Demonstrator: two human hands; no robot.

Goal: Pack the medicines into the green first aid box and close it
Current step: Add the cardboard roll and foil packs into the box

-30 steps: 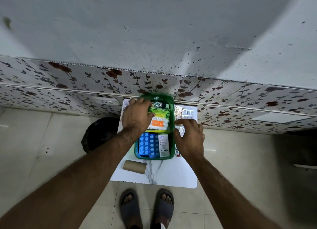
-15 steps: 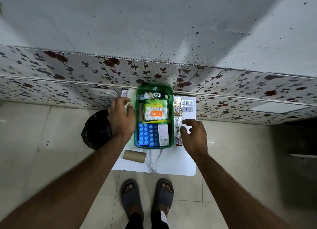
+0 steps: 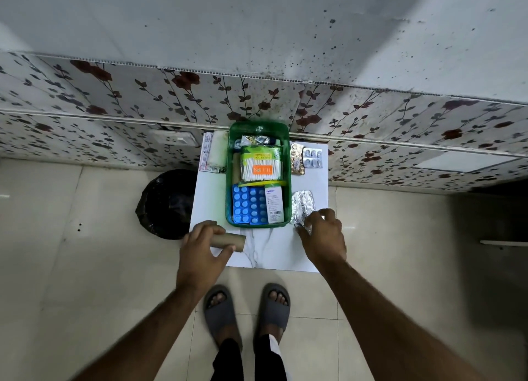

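Left hand (image 3: 204, 245): closed around brown roll (image 3: 228, 242), lower centre, likely for packing next.
Right hand (image 3: 323, 238): fingers pinching foil strip (image 3: 303, 206) at its near end, ready to lift.
Green box (image 3: 258, 128): centre frame, open, nearly full; cotton buds (image 3: 260, 166) and blue tablets (image 3: 247, 205) inside.
Unpacked: pill strips (image 3: 307, 158) right of box, tube (image 3: 210, 155) left.
Obstruction: crowded box, little room left.
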